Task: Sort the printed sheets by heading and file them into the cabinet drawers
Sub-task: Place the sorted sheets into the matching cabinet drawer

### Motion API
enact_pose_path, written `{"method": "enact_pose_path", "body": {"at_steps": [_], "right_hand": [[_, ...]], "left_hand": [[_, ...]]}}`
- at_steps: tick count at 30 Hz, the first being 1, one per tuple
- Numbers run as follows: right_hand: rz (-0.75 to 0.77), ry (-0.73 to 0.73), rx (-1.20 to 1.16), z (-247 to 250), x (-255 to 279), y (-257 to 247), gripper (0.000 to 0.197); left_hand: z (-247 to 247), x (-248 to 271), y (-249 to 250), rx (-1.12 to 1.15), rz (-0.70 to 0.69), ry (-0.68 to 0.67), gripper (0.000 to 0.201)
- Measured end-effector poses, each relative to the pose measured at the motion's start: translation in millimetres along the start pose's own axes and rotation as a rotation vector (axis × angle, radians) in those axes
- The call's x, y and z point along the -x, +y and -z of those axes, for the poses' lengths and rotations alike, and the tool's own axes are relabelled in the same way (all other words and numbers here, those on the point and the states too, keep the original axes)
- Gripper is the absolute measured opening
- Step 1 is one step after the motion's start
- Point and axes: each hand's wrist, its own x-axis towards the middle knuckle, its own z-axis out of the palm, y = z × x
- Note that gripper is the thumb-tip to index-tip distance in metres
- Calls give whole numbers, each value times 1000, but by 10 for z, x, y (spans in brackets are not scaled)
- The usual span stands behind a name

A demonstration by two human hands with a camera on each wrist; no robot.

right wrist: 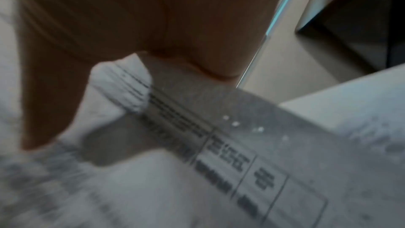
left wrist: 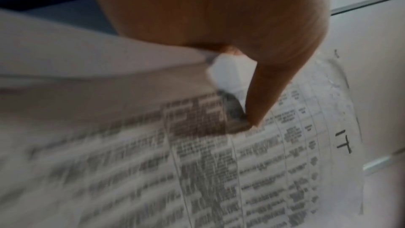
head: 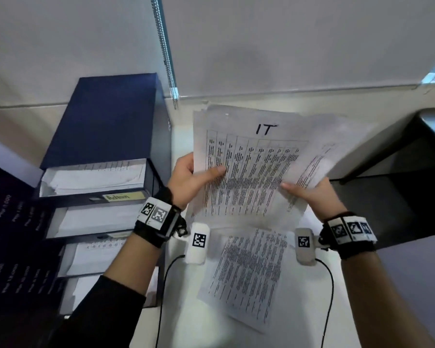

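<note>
I hold a stack of printed sheets [head: 246, 167] above the white table; the top sheet carries the handwritten heading "IT" [head: 266, 128]. My left hand [head: 194, 175] grips the stack's left edge, thumb on top, as the left wrist view shows with the thumb [left wrist: 258, 103] pressing the "IT" sheet [left wrist: 285, 153]. My right hand [head: 309, 193] pinches a separate sheet [head: 319, 156] fanned out to the right; the right wrist view shows the paper [right wrist: 219, 145] under its thumb. The dark blue cabinet [head: 103, 121] stands left, its drawers pulled out, the top one labelled "Admin" [head: 117, 197].
Another printed sheet [head: 249, 275] lies flat on the white table [head: 194, 320] below my hands. Two cables run off the table's near side. A dark shelf opening [head: 397, 187] is at the right. A bead chain [head: 165, 49] hangs by the wall behind the cabinet.
</note>
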Motion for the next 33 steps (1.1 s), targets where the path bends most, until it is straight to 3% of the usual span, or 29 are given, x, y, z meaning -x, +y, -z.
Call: {"method": "enact_pose_path", "body": {"at_steps": [3, 6, 10, 12, 15, 17, 20, 22, 25, 30, 33], "right_hand": [[-11, 4, -68, -223, 199, -114, 41], [-18, 15, -86, -363, 334, -179, 47], [72, 101, -115, -243, 344, -202, 28], [44, 121, -80, -157, 336, -43, 34], [-149, 59, 24, -137, 365, 499, 45], [-248, 29, 103, -184, 403, 880, 40], [-213, 49, 277, -271, 397, 1166, 15], [-168, 65, 401, -339, 359, 1187, 24], [-117, 106, 555, -485, 346, 1153, 27], [-147, 195, 586, -695, 446, 1156, 13], [-282, 244, 601, -660, 542, 1311, 54]], "left_hand": [[-99, 59, 59, 5, -40, 89, 23], [-206, 104, 69, 15, -67, 67, 26], [-148, 113, 26, -39, -53, 44, 30], [-69, 115, -129, -92, 9, 40, 34], [-28, 170, -540, -181, 184, 5, 38], [-57, 261, -820, -296, 215, -66, 28], [-79, 402, -1009, -258, 204, -154, 14], [-12, 451, -1014, -254, 190, -120, 16], [154, 533, -1087, -293, 204, 50, 21], [303, 828, -1534, -430, 479, 137, 42], [324, 1001, -1836, -548, 638, 24, 58]]}}
